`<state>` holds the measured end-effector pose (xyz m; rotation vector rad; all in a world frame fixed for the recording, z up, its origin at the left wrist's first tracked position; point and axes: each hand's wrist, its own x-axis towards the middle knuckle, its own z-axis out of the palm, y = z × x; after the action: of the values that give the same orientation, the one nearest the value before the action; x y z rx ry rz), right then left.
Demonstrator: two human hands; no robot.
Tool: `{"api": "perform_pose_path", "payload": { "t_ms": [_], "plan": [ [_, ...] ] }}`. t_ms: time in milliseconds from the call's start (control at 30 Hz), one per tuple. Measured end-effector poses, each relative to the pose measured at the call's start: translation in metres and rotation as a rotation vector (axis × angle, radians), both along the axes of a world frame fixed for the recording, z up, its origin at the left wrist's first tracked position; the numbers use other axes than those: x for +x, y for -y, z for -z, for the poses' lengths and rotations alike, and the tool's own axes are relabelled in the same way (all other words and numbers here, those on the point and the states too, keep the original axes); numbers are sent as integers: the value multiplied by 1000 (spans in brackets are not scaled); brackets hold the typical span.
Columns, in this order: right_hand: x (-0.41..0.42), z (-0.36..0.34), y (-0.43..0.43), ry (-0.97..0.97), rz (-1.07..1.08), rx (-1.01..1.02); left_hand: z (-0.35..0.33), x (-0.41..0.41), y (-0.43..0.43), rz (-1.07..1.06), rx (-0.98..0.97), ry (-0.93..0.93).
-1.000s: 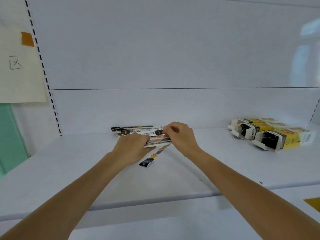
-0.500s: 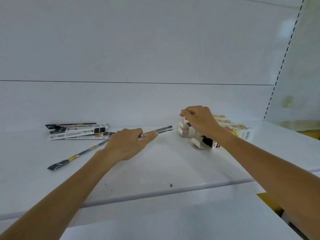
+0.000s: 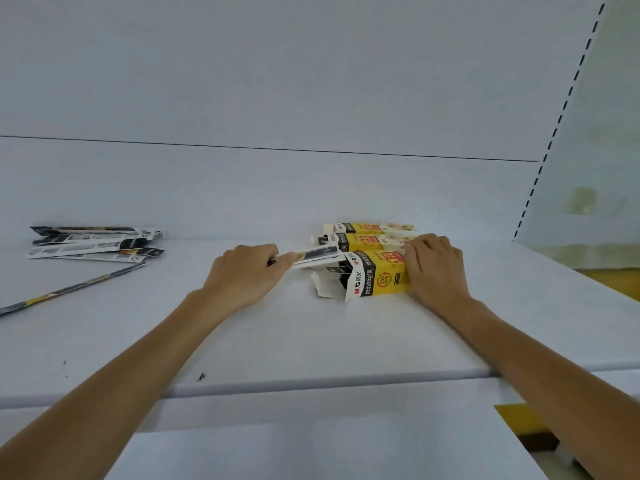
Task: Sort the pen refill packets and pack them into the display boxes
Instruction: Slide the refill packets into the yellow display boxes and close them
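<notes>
Left hand point(image 3: 247, 275): fingers curled, pinching one end of a slim black-and-white pen refill packet point(image 3: 315, 256). The packet lies nearly level, its far end at the open flap end of the nearest yellow-and-black cardboard display box point(image 3: 377, 277). Whether the tip is already inside the opening cannot be told.

Right hand point(image 3: 436, 268): fingers bent over the top of the same box at its closed right end, holding it down on the white shelf point(image 3: 311, 341).

The box lies on its side in the middle of the shelf, towards the rear. Two further yellow display boxes point(image 3: 367, 237) lie just behind it, side by side against the back wall.

A pile of loose refill packets point(image 3: 93, 242) sits at the rear left of the shelf, well apart from the boxes. One single long packet point(image 3: 69, 289) lies slanted in front of that pile, running towards the left edge.
</notes>
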<state>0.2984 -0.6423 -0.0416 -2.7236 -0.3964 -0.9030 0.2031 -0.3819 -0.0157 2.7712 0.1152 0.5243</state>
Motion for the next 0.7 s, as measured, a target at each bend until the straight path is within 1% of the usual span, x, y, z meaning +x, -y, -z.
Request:
{"api": "perform_pose_path", "payload": {
  "t_ms": [133, 433, 700],
  "plan": [
    [3, 3, 3, 48, -14, 5, 11, 4, 4, 14, 6, -95],
    [5, 6, 1, 37, 0, 26, 10, 3, 7, 24, 34, -112],
    [1, 4, -1, 33, 10, 6, 10, 11, 21, 117, -71, -144]
  ]
}}
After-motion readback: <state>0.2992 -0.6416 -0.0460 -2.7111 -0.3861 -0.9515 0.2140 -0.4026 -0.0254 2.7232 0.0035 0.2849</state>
